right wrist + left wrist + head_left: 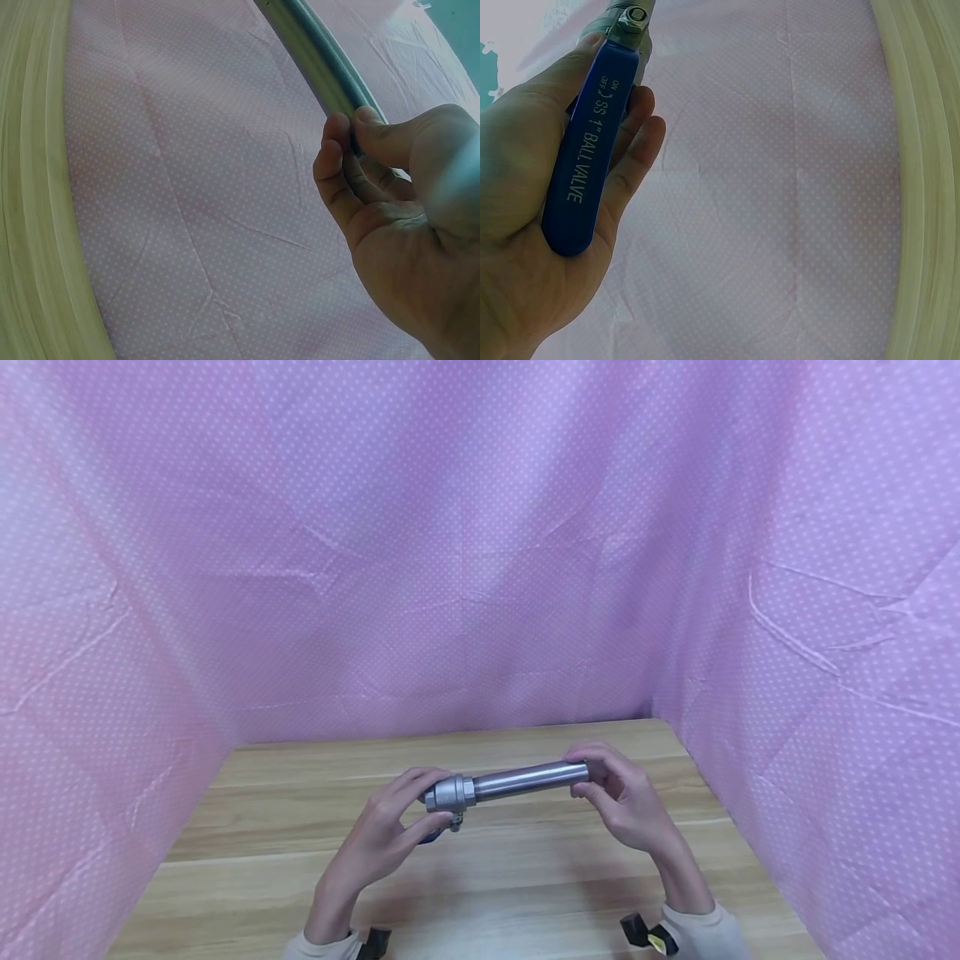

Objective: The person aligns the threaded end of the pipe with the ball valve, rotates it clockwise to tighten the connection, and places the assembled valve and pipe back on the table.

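A silver ball valve (451,793) is joined end to end with a shiny metal pipe (532,780), and both are held up over the table. My left hand (390,827) grips the valve body between thumb and fingers. In the left wrist view, the valve's blue lever handle (585,150), lettered "SS 1" BALL VALVE", lies along the palm. At the pipe's far right end, my right hand (622,797) pinches it between thumb and fingertips; the right wrist view shows the same pipe (319,56) slanting up from the fingers. The joint's threads are hidden.
A light wood-grain table (300,802) lies beneath the hands. Pink polka-dot cloth (450,568) hangs behind it and on both sides. Black straps (636,930) sit at the wrists beside pale sleeves (705,931).
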### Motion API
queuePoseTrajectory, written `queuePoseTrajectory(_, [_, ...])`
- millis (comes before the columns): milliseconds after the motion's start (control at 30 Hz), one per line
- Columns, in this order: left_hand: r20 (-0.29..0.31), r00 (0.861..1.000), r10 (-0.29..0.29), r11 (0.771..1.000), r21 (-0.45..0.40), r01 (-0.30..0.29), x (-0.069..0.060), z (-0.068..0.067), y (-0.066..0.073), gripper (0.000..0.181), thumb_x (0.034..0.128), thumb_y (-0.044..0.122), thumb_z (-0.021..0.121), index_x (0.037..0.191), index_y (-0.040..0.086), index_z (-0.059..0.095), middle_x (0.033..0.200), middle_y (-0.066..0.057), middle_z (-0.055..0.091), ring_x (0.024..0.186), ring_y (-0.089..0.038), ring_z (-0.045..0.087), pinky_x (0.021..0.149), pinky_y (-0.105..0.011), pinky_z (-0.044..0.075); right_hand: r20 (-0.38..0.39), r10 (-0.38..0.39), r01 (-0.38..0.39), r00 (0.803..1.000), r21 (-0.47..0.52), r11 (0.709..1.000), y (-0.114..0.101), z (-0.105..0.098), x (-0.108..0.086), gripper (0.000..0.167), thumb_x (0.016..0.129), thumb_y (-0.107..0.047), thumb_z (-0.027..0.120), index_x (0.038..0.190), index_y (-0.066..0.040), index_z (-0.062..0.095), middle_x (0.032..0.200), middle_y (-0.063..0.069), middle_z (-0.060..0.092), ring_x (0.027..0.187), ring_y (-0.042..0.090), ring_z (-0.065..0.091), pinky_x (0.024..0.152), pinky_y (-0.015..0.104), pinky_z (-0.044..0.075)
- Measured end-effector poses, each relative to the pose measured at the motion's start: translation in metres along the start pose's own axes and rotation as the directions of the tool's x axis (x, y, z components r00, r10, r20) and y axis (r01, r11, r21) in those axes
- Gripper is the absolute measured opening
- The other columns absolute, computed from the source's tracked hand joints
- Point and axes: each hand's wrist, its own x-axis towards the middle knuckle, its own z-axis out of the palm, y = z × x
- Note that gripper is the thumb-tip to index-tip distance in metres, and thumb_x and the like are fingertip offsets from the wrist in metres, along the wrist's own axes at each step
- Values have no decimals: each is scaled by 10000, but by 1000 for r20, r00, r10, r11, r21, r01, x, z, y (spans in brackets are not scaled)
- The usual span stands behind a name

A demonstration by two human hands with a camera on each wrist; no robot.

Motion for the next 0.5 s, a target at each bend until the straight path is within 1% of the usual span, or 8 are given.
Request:
queuePoseTrajectory(100, [-12,999,31,999,6,-31,0,0,0,606,914,-24,906,1471,101,703,1361,-79,780,1102,-188,775,945,-314,692,-2,-3,3,1000,-5,1000,0,0,0,496,903,302,706,1337,63,678,1255,186,696,913,100,719,711,199,634])
queuePoseTrajectory(133, [-12,999,33,999,8,-32,1,0,0,607,914,-23,907,1471,101,703,1361,-80,780,1103,-188,775,947,-316,693,-4,-4,3,1000,-8,1000,1,0,0,496,902,302,707,1336,64,679,1250,186,697,910,98,720,708,198,632])
queuePoseTrajectory(167, [-11,999,31,999,9,-31,1,0,0,606,915,-20,907,1472,101,703,1362,-78,779,1106,-187,774,949,-315,692,-5,-4,4,1000,-11,1000,1,-1,0,494,901,300,708,1335,64,680,1243,186,698,909,97,722,704,200,632])
queuePoseTrajectory(333, [13,1000,-19,1000,1,19,0,-1,3,587,935,25,908,1478,121,707,1396,-43,769,1159,-158,767,990,-274,675,-11,-16,16,1000,-45,999,2,-1,-1,479,903,290,712,1329,75,683,1163,163,712,885,72,709,653,219,604])
queuePoseTrajectory(400, [15,1000,-21,1000,1,21,0,-1,3,587,934,31,910,1477,120,708,1398,-41,768,1163,-159,767,997,-273,673,-11,-23,23,1000,-59,998,3,-2,-1,468,904,286,711,1327,86,685,1125,152,715,876,57,685,643,218,588])
queuePoseTrajectory(500, [1,1000,7,1000,8,-7,0,-1,2,598,921,12,912,1475,108,706,1384,-62,772,1142,-179,774,985,-303,684,-7,-9,9,1000,-74,997,3,-2,-1,445,920,271,705,1328,94,690,1098,138,728,881,43,670,664,198,591])
